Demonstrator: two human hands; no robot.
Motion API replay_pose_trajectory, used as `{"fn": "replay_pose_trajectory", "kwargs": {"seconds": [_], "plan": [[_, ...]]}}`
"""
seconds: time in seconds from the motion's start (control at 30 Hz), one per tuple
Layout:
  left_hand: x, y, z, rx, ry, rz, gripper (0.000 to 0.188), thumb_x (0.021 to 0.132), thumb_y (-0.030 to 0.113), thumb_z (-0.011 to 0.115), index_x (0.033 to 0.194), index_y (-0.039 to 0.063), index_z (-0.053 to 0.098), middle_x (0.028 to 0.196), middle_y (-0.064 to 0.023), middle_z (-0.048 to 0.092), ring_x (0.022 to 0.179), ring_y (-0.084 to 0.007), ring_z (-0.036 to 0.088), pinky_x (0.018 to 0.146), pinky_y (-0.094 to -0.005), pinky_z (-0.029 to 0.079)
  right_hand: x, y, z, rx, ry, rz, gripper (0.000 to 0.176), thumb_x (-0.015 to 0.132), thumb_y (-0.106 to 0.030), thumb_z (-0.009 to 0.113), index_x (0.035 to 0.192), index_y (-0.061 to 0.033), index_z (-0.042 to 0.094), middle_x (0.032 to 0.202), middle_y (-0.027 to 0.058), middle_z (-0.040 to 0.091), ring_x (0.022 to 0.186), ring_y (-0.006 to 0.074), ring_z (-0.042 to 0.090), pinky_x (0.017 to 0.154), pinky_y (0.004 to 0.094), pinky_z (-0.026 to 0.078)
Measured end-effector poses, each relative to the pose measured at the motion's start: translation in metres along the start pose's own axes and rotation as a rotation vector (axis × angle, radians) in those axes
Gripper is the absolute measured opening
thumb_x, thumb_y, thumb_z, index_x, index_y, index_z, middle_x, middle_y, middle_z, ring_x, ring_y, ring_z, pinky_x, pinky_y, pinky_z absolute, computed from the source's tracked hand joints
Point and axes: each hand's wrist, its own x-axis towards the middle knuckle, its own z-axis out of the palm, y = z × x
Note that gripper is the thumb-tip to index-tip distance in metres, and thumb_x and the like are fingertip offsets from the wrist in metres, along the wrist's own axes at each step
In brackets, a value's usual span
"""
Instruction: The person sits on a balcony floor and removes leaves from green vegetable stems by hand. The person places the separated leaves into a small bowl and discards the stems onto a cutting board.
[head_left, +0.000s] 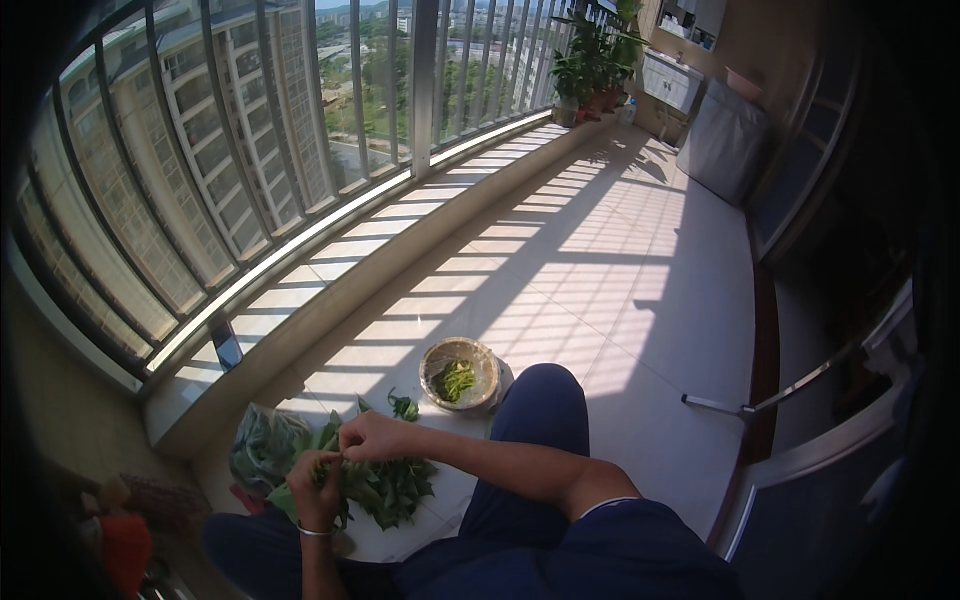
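Note:
My left hand (316, 480), with a bangle at its wrist, holds green leafy stems low in the picture. My right hand (367, 436) meets it from the right, thumb and finger pinched at what seems to be part of a stem; the piece itself is too small to make out. Under and beside both hands, leafy greens (394, 491) lie spread on the floor. A small separate bunch of greens (404, 406) lies above my right forearm. Beyond it stands a round bin (495, 375) lined with clear plastic, with green scraps (455, 380) inside.
A plastic bag of greens (262, 446) lies left of my hands. A phone (226, 346) leans on the ledge by the balcony railing. Potted plants (592, 64) and a covered appliance (721, 139) stand at the far end. A metal-framed object (795, 386) is at right.

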Motion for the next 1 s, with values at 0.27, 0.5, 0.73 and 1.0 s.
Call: {"fn": "replay_pose_trajectory", "kwargs": {"seconds": [0.27, 0.5, 0.73, 1.0], "plan": [[0.001, -0.008, -0.001, -0.290, 0.107, -0.218, 0.005, 0.082, 0.004, 0.063, 0.081, 0.001, 0.059, 0.075, -0.0057, 0.060, 0.065, -0.0137, 0.056, 0.060, -0.0259, 0.043, 0.001, 0.000, 0.005, 0.014, -0.004, 0.046, 0.018, 0.072, -0.017, 0.061, 0.078, -0.0004, 0.061, 0.067, 0.0081, 0.062, 0.062, 0.0128, 0.057, 0.057, 0.0288, 0.046], [0.007, -0.025, -0.029, -0.637, 0.270, -0.335, 0.010, 0.093, 0.011, 0.053, 0.099, 0.004, 0.055, 0.081, -0.0026, 0.060, 0.059, -0.0030, 0.044, 0.055, -0.0177, 0.035, 0.000, -0.001, -0.003, -0.069, 0.097, 0.188, 0.016, 0.072, -0.015, 0.060, 0.078, -0.0003, 0.061, 0.069, 0.0060, 0.062, 0.060, 0.0124, 0.056, 0.057, 0.0281, 0.047], [0.001, -0.023, -0.031, -0.285, 0.047, -0.394, 0.013, 0.091, 0.012, 0.056, 0.092, 0.002, 0.064, 0.078, -0.0037, 0.060, 0.070, -0.0115, 0.055, 0.064, -0.0255, 0.042, 0.008, 0.008, -0.013, 0.385, 0.215, 0.315, 0.011, 0.081, -0.014, 0.058, 0.083, -0.0031, 0.061, 0.067, 0.0002, 0.058, 0.052, 0.0065, 0.050, 0.047, 0.0220, 0.041], [0.003, -0.008, -0.016, -0.005, -0.025, -0.286, 0.010, 0.082, 0.012, 0.064, 0.083, 0.002, 0.064, 0.073, -0.0129, 0.060, 0.066, -0.0290, 0.059, 0.060, -0.0360, 0.044, 0.004, 0.008, 0.006, 0.319, 0.116, 0.184, 0.011, 0.078, -0.013, 0.058, 0.081, -0.0028, 0.059, 0.063, 0.0006, 0.056, 0.048, 0.0065, 0.050, 0.043, 0.0223, 0.040]]}}
